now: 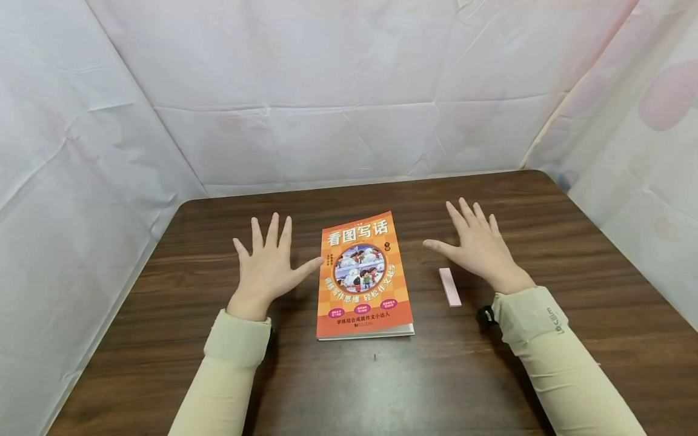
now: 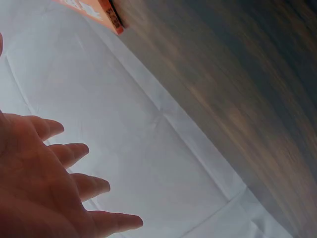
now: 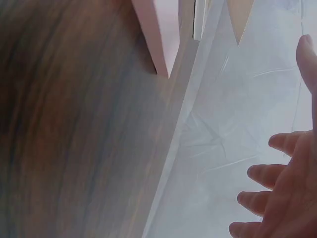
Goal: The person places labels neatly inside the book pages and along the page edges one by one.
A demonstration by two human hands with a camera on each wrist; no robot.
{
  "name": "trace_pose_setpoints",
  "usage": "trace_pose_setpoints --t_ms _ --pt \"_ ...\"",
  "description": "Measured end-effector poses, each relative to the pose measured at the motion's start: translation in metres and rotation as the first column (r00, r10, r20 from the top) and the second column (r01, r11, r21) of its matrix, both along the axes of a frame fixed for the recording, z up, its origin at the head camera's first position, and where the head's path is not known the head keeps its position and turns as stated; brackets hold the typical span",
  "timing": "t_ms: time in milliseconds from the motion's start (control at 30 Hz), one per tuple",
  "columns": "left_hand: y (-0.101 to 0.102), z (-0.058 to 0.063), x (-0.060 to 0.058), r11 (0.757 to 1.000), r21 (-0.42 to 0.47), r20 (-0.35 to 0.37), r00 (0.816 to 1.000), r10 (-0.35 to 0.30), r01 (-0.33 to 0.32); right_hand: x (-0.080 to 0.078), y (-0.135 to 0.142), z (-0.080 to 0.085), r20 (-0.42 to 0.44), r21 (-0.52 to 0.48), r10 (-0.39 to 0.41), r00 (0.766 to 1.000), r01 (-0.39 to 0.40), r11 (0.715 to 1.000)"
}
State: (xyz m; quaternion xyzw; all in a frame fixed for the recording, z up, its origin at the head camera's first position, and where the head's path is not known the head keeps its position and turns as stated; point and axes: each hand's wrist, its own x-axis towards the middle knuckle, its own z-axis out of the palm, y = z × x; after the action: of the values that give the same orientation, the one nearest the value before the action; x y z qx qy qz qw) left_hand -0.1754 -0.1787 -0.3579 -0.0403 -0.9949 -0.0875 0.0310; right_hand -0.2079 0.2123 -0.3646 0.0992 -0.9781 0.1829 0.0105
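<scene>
An orange paperback book [image 1: 362, 315] with a round cartoon picture lies closed on the table, its front cover slightly raised at the lower right. To its right is a small pale pink bar [image 1: 449, 287], whose kind I cannot tell; the right wrist view shows the pink bar [image 3: 157, 29] close up. My left hand [image 1: 267, 269] hovers left of the book, fingers spread, thumb pointing toward the cover's edge. Fingers spread as well, my right hand [image 1: 482, 248] is above the table just beyond the pink bar. Neither hand holds anything.
The dark wood-grain table [image 1: 371, 387] has rounded far corners. White cloth curtains [image 1: 349, 145] with faint pink patterns enclose it at the back and both sides. A black band [image 1: 485, 315] shows at my right wrist, under the rolled sleeve.
</scene>
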Motion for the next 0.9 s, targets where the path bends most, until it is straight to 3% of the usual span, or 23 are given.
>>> trace_pose_setpoints --t_ms 533,900 --pt "0.025 0.006 -0.007 0.999 0.04 0.049 0.998 -0.038 0.037 -0.003 -0.021 0.002 0.153 -0.166 0.04 0.987 -0.015 0.986" --pt "0.046 0.011 -0.007 0.993 0.113 0.134 0.99 -0.037 0.022 -0.001 -0.041 0.0 0.177 -0.299 0.067 0.982 -0.011 0.954"
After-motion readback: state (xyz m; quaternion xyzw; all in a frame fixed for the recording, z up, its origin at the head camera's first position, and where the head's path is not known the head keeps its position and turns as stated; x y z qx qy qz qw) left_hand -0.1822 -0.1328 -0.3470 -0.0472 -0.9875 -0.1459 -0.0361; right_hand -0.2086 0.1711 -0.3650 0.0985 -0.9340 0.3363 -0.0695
